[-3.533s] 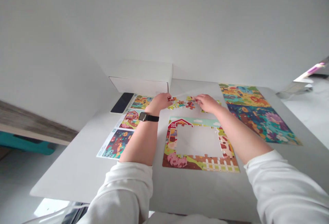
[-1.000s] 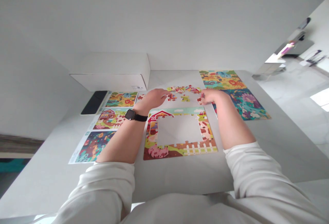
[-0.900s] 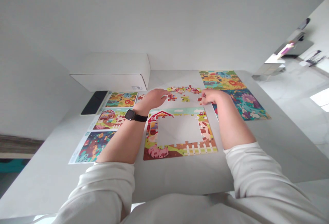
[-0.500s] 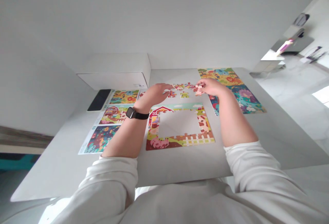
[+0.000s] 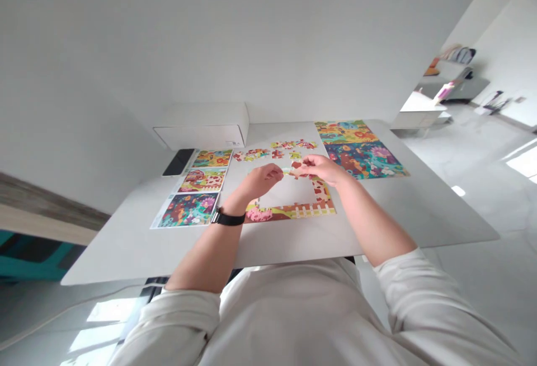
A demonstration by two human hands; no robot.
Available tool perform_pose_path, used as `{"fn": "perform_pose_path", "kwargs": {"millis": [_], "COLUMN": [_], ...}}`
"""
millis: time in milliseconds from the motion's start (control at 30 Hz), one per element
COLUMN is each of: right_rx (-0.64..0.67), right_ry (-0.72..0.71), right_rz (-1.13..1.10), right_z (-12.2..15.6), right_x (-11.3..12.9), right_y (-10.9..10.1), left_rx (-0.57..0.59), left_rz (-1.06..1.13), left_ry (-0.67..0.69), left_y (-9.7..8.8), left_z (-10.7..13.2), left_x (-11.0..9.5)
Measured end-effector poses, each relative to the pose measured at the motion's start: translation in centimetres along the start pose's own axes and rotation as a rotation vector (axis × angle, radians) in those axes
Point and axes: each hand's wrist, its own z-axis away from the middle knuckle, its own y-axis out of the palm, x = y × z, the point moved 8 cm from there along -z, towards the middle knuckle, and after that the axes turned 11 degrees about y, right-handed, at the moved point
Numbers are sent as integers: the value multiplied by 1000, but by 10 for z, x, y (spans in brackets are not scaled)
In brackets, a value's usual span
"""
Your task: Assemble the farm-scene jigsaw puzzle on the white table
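Observation:
Between the fingers of my right hand [image 5: 322, 168] is a puzzle piece [image 5: 297, 169] in pinkish white with brown-red patches, held above the top edge of the puzzle frame [image 5: 289, 212]. My left hand [image 5: 260, 181] hovers over the frame's upper left with its fingers curled together; whether anything is inside them I cannot make out. The joined border shows a pink pig, a white fence and a spotted cow around a bare middle. Just beyond my hands lie loose puzzle pieces [image 5: 257, 154], several of them close together. My hands cover much of the frame's left and top sides.
Left of the puzzle lies a sheet with three small pictures [image 5: 191, 209], a black phone [image 5: 178, 163] at its upper corner. A white box [image 5: 201, 134] stands against the wall. Two colourful finished puzzles [image 5: 364, 159] lie at the back right of the table [image 5: 423, 215].
Both hands have come back from the loose pieces toward me, over the frame. The right hand has carried its piece left and nearer the left hand. The camera view has shifted.

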Motion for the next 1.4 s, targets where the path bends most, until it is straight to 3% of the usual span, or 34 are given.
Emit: {"fn": "perform_pose_path", "kwargs": {"millis": [167,333,600,1133,1400], "right_rx": [35,34,-24,37,63], "right_ry": [63,98,177,44,48], "right_rz": [-178,-292,-332,-133,37], "right_z": [8,4,1,5,12], "right_x": [-32,-49,-54,-46,-42], "right_y": [7,7,-8,4,-4], "left_rx": [43,14,-39,57,161], "left_rz": [109,211,321,337,292], "left_ry": [-55,-26,-88,-131,-103], "left_y": [37,54,50,66,74], "left_z": [5,5,6,9,12], "left_x": [-8,0,19,12,-1]}}
